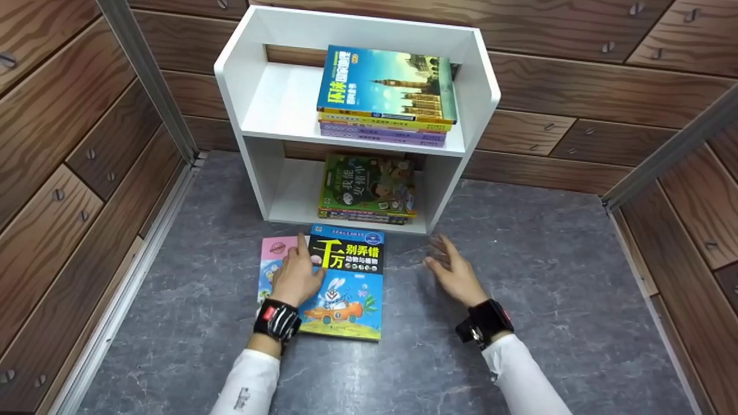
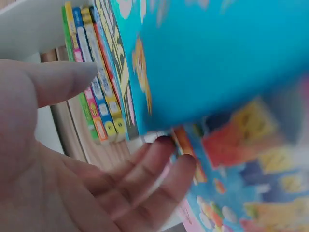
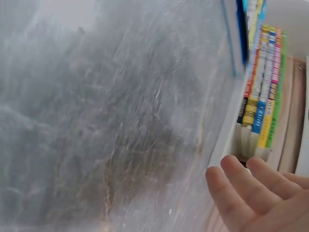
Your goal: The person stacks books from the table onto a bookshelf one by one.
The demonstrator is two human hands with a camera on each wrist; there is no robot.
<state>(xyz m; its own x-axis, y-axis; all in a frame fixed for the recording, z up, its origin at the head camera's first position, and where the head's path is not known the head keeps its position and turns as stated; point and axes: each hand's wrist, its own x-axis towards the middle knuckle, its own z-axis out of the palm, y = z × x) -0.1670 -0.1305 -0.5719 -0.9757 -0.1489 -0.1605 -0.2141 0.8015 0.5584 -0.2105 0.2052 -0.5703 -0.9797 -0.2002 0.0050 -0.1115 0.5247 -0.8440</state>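
A blue children's book (image 1: pixel 357 288) with a rabbit in a carrot car on its cover lies on the floor in front of the shelf. It partly covers a pink and blue book (image 1: pixel 275 249). My left hand (image 1: pixel 297 279) is over the left side of these books, index finger stretched forward. In the left wrist view its thumb and fingers are apart beside the edge of the blue book; contact is hard to tell. To the right of the books, my right hand (image 1: pixel 458 276) is just above the floor, fingers extended and holding nothing.
A white two-tier shelf (image 1: pixel 351 141) stands ahead. Its upper tier bears a book stack topped by a blue geography book (image 1: pixel 386 80); its lower tier bears a stack under a green book (image 1: pixel 369 184). Wood-patterned walls (image 1: pixel 582 98) surround the grey floor (image 1: pixel 553 248).
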